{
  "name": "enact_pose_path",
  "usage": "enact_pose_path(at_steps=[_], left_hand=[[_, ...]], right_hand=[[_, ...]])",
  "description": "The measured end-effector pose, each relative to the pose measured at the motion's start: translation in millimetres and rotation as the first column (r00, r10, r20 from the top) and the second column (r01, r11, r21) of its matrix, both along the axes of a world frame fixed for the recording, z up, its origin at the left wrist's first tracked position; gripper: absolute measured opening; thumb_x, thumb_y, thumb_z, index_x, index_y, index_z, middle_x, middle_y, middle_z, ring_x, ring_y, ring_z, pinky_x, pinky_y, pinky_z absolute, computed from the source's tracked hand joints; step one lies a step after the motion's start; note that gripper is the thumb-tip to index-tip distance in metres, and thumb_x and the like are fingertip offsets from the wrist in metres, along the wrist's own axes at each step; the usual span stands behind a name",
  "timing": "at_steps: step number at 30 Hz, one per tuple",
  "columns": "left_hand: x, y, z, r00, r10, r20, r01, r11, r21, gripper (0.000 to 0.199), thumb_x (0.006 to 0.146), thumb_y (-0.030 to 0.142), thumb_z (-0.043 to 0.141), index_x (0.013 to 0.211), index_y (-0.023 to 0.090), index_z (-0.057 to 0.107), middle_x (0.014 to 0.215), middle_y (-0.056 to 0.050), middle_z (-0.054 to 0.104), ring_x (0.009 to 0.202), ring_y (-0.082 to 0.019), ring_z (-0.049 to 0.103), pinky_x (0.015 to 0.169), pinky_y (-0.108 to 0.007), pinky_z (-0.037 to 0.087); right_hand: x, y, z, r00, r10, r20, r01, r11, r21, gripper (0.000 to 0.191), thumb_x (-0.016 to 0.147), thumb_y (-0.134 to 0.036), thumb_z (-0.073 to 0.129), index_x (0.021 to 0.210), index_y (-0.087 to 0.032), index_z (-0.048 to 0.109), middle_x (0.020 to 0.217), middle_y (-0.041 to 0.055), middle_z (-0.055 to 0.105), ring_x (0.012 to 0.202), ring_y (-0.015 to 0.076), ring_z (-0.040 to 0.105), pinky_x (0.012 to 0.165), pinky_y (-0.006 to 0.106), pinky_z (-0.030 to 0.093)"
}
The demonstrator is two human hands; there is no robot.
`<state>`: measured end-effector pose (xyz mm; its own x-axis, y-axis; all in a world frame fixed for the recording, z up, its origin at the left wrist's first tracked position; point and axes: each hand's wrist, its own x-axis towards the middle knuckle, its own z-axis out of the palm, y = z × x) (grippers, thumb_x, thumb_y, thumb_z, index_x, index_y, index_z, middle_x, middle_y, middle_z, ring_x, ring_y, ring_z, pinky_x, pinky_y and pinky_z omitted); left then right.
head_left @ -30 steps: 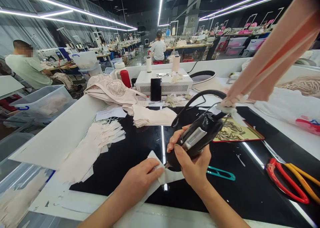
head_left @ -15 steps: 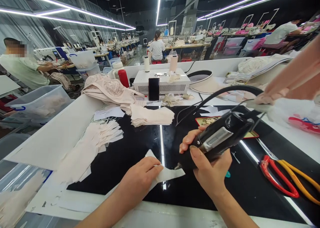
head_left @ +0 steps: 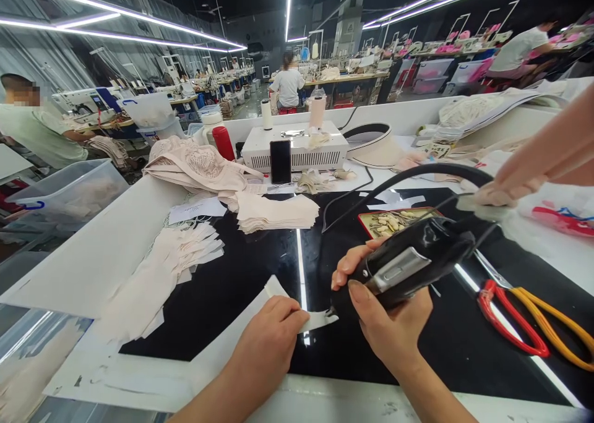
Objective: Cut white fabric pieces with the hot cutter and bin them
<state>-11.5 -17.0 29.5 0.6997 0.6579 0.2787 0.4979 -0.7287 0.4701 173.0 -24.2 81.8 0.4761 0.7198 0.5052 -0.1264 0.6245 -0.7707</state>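
Fabric piece: a small pale fabric piece (head_left: 318, 320) lies on the glossy black work surface (head_left: 362, 364), mostly under the left hand; one corner shows beyond the fingers, and a curved end sticks out toward the tool.
Left hand: the left hand (head_left: 271, 333) is nearly closed, fingers bent together and thumb beside them, holding the piece down against the surface.
White strip: a long white strip (head_left: 232, 330) slants beside the left hand; whether it joins the piece cannot be told.
Right hand: the right hand (head_left: 387, 321) is wrapped firmly around the black tool (head_left: 420, 259), thumb along its near side.
Tip: the tool's metal tip (head_left: 329, 313) meets the curved end of the fabric.
Cable: a black cable (head_left: 417, 169) arches behind the tool; a pink cloth (head_left: 542, 151) hangs close to the tool's rear.
Stacks: a neat stack of pale pieces (head_left: 278, 213) lies ahead; a fanned pile (head_left: 153, 274) spreads to the left.
Right side: a red-rimmed tray (head_left: 365, 226) sits behind the tool; scissors (head_left: 524, 297) with red and orange handles lie farther right.
Back: a phone (head_left: 280, 161) leans upright against a white box (head_left: 297, 141); lace garments (head_left: 199, 160) heap to its left.
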Motion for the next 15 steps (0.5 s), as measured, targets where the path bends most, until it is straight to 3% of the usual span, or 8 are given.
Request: enact_pose_path(at_steps=[15], left_hand=[[-7.6,-5.3,-6.1,0.997,-0.031,0.077,0.027,0.998,0.050,0.038,0.097,-0.005,0.041,0.114,0.019,0.066,0.110,-0.007,0.070,0.100,-0.021,0.068,0.087,-0.033,0.062]], right_hand=[[-8.9,2.6,1.8,0.993,0.057,-0.100,-0.057,0.998,-0.001,0.038,0.082,-0.019,0.082,0.113,-0.027,0.062,0.085,-0.0038,0.069,0.067,0.0119,0.066,0.059,0.025,0.059]])
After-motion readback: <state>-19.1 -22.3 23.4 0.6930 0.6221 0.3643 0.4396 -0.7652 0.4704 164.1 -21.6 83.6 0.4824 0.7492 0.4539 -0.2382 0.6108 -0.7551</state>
